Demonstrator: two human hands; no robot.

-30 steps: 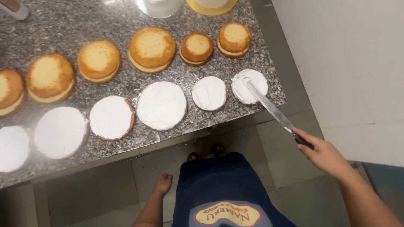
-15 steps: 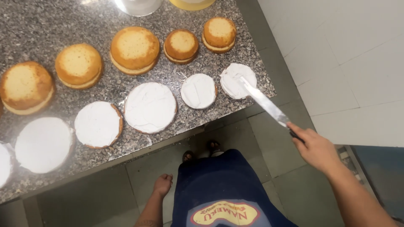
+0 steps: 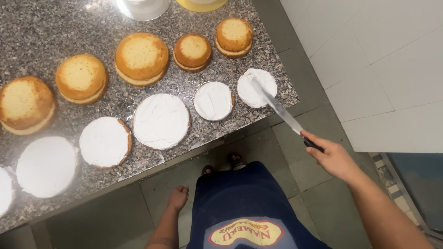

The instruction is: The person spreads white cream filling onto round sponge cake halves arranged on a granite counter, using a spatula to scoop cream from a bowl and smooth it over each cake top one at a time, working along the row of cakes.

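Gripping a long spatula, the right hand is laying its blade on the end iced cake; the left hand is hanging loosely curled, empty.

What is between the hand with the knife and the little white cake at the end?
In the head view, only the long spatula blade spans that stretch: the right hand grips its dark handle, and the tip rests on the small iced cake round at the counter's corner.

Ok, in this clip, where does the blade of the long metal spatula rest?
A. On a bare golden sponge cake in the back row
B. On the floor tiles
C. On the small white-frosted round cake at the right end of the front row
C: the right hand holds the long metal spatula, with its blade lying across the small white-frosted round cake at the right end of the front row on the speckled granite counter.
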